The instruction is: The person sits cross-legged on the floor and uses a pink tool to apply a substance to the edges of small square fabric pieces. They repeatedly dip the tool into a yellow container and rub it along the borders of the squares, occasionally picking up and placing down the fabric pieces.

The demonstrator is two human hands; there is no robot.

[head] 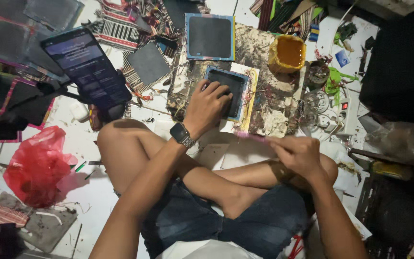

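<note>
We look down over crossed bare legs and denim shorts onto a white tiled floor (pixel 87 192). Our left hand (pixel 208 106), a square-faced wristwatch (pixel 182 134) on its wrist, lies spread on a dark square pad with a blue fabric border (pixel 231 84); the fingers are splayed fairly wide and pressed flat on the dark middle, holding nothing, only pinning the pad down. The pad rests on a pale sheet with a yellowish, pink-threaded edge (pixel 249 103), and that sits on a grubby, glue-stained work board (pixel 264 52) right in front of our knees.

Our right hand (pixel 299 152) hovers over the right knee, fingers drawn in close around a thin pink strip (pixel 251 136) that pokes out leftward toward the pad; the pinch is narrow, thumb against fingertips, though blur hides the exact contact.

On the board's far side sits a second, larger blue-bordered dark square (pixel 210 37), and beside it an open yellow tub (pixel 288 52). To the right we see clear plastic lids (pixel 318 103) and green scraps (pixel 335 79). Striped woven cloth (pixel 116 29) is heaped at the top, with more dark squares, some edged in pink (pixel 5 36), to the far left. A smartphone with a lit screen (pixel 86 64) stands propped on a holder near our left knee, and a crumpled red plastic bag (pixel 37 165) lies on the tiles at the left. The room is dim at the right edge.
</note>
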